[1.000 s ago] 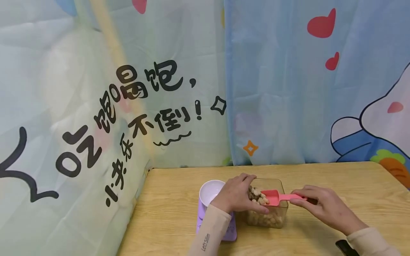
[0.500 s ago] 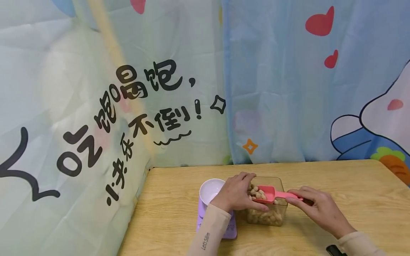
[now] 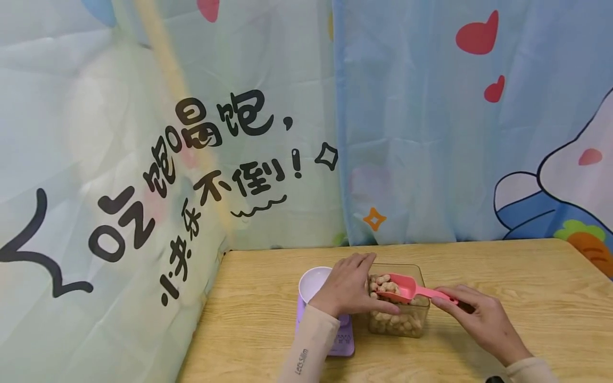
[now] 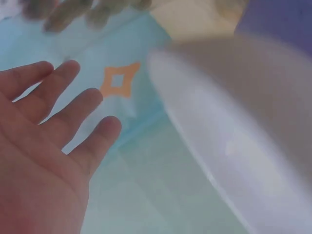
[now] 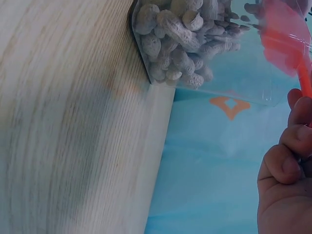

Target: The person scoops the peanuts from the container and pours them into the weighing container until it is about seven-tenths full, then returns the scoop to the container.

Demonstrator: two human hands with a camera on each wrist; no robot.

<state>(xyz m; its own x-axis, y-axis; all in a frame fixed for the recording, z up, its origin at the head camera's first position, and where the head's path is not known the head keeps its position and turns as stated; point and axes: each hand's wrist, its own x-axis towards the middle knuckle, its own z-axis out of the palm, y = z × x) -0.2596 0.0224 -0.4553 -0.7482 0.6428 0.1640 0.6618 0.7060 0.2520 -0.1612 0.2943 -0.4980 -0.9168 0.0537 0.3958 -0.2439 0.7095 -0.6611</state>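
Observation:
Peanuts in their shells [image 3: 395,323] part-fill a clear rectangular container [image 3: 423,314] on the table. My right hand [image 3: 483,316] pinches the handle of a pink scoop [image 3: 407,287]; its blade lies inside the container, its front edge among the peanuts. In the right wrist view the scoop [image 5: 285,39] shows through the clear wall, and the fingers [image 5: 280,161] curl on its handle. My left hand [image 3: 347,290] is at the container's left side, thumb stretched along the front. Its fingers [image 4: 68,122] look extended and spread in the left wrist view.
Left of the container stands a purple kitchen scale [image 3: 342,346] bearing a white bowl [image 3: 311,282], partly hidden by my left hand and forearm. A wooden table [image 3: 503,266] spreads to the right. Printed curtains [image 3: 407,159] hang behind and at the left.
The scoop has moved left and deeper into the peanuts, then tilted slightly, its handle end lower. My right hand has shifted a little left. The left hand stays at the container.

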